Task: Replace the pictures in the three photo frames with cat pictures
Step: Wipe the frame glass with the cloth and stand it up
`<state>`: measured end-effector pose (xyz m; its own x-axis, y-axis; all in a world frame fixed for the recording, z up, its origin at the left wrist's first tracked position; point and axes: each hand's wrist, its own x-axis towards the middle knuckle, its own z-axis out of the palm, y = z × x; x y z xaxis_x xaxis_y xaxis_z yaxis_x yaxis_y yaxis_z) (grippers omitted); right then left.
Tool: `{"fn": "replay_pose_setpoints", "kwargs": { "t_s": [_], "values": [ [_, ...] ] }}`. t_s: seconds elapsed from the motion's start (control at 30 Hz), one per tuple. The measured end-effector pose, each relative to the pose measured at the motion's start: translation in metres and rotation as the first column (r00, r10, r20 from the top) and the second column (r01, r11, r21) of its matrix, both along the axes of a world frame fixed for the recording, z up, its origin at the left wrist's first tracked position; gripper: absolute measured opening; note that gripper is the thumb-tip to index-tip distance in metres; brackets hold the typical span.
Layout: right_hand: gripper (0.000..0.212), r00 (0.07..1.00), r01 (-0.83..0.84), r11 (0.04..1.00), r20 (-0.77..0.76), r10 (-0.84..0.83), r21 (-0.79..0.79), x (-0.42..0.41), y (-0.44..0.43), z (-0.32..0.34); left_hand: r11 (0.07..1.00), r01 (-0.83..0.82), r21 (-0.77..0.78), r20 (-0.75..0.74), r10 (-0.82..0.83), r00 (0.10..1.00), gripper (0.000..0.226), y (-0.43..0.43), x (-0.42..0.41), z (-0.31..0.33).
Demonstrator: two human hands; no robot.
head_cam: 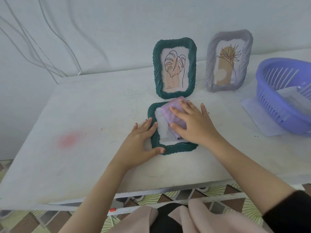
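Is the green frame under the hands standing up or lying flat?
Lying flat: the green frame rests on the table, right hand pressing a purple cloth on it.

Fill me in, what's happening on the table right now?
A person is working on a dark green frame lying flat on the white table. The left hand steadies its left edge while the right hand presses a lilac cloth onto its middle. Behind it, a second green frame and a grey frame stand upright with plant drawings. A purple basket sits right.
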<state>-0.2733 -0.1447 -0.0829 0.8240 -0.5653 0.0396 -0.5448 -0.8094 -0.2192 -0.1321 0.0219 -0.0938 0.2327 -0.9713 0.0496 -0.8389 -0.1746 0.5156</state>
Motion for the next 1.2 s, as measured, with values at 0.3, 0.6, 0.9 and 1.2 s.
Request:
{"fn": "replay_pose_setpoints", "kwargs": {
  "t_s": [0.3, 0.6, 0.9, 1.2],
  "values": [
    [0.05, 0.969, -0.236, 0.967, 0.1, 0.227, 0.093, 0.003, 0.012, -0.001, 1.0, -0.031, 0.0, 0.064, 0.031, 0.997, 0.112, 0.0, 0.0, -0.004],
    [0.052, 0.972, -0.218, 0.97, 0.111, 0.206, 0.112, -0.032, 0.006, 0.011, 0.999, -0.035, -0.005, 0.028, 0.036, 0.999, 0.112, -0.002, 0.0, -0.004],
    [0.066, 0.983, -0.175, 0.984, 0.065, 0.174, 0.011, 0.03, 0.001, -0.004, 0.999, -0.029, 0.013, -0.014, 0.029, 0.999, 0.102, -0.001, 0.001, -0.001],
    [0.055, 0.957, -0.279, 0.955, 0.114, 0.268, 0.097, -0.04, 0.031, 0.011, 0.999, -0.054, 0.004, -0.023, 0.054, 0.998, 0.105, -0.002, -0.001, -0.001]
  ]
}}
